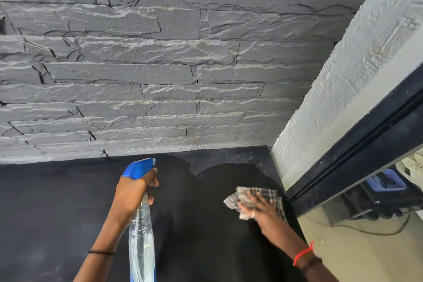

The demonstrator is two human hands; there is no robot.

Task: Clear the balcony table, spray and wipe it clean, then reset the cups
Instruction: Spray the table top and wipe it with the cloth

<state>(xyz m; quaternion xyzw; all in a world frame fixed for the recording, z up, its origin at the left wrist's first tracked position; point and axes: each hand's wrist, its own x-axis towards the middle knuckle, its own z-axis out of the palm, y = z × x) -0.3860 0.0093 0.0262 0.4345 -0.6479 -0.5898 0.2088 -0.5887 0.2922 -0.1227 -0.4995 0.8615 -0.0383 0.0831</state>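
The black balcony table (50, 208) fills the lower part of the head view, with a darker wet patch across its middle and right. My left hand (134, 192) grips the neck of a clear spray bottle (142, 236) with a blue trigger head, its nozzle aimed toward the back of the table. My right hand (261, 209) presses flat on a checked grey cloth (242, 197) lying on the wet patch near the table's right edge. No cups are in view.
A dark stone-clad wall (160, 64) rises directly behind the table. A pale textured pillar (343, 87) and a black door frame (366, 151) stand at the right, with a beige floor, a cable and a blue object below.
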